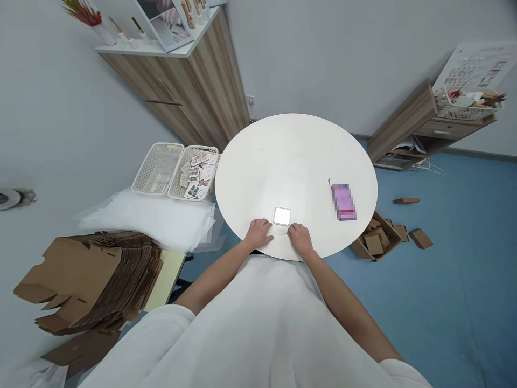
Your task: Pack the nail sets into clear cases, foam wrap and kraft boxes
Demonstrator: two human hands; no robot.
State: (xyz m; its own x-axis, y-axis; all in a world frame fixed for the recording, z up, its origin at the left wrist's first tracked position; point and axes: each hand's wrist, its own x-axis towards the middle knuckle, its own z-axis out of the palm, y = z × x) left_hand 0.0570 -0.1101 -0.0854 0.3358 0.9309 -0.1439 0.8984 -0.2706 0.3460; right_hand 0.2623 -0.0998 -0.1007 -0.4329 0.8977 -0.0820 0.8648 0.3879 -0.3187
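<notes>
My left hand (258,234) rests on the near edge of the round white table (307,145), its fingers forward and its thumb apart. My right hand (299,238) lies a short way to the right, palm down with the fingers slightly bent on the tabletop. Just beyond and between them is a small square white object (281,216) with a grey rim; its kind does not show. Neither hand covers it. A faint curved line runs between the hands, too dim to identify. Farther right on the table lies a blurred purple rectangular item (344,202).
Left of the table stand two white plastic baskets (157,168), one with printed cards (198,175), a stack of translucent sheets (149,218) and folded cardboard boxes (92,275). An open carton (377,238) of small brown boxes sits on the floor at right. Wooden cabinets (202,70) stand behind.
</notes>
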